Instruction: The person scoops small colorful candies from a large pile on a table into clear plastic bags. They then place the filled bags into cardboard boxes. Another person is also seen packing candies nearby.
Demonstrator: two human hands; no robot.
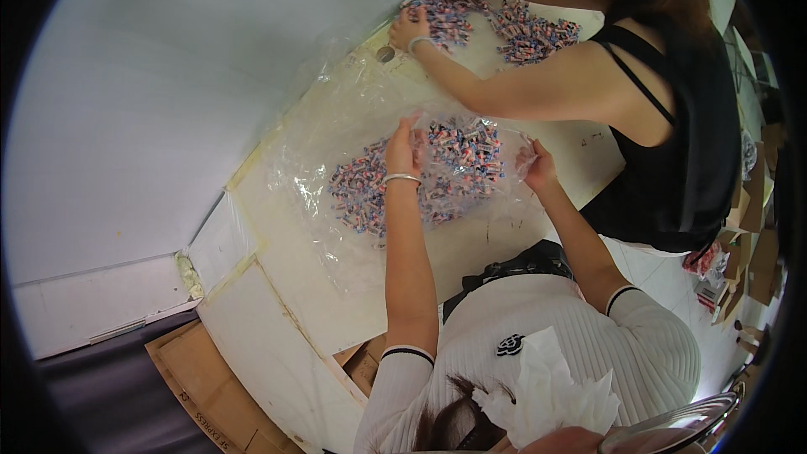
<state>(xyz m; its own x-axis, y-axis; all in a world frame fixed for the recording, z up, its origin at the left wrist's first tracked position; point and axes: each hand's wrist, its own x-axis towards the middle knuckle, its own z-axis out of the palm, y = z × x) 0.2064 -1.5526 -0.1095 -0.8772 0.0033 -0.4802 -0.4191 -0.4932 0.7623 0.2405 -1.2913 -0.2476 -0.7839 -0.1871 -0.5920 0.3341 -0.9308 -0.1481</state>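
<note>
A clear plastic bag holds many small wrapped pieces in blue, pink and white over the pale table. My left hand, with a bangle at its wrist, grips the bag's left side. At its right side my right hand pinches the clear film. More of the small wrapped pieces lie in a heap left of my left wrist, under or beside clear film; which of the two cannot be told.
A co-worker leans over the table's far side, both hands at a pile of similar pieces. Another pile lies beside it. Clear plastic film spreads to the left, along a grey wall. Cardboard boxes stand at the lower left.
</note>
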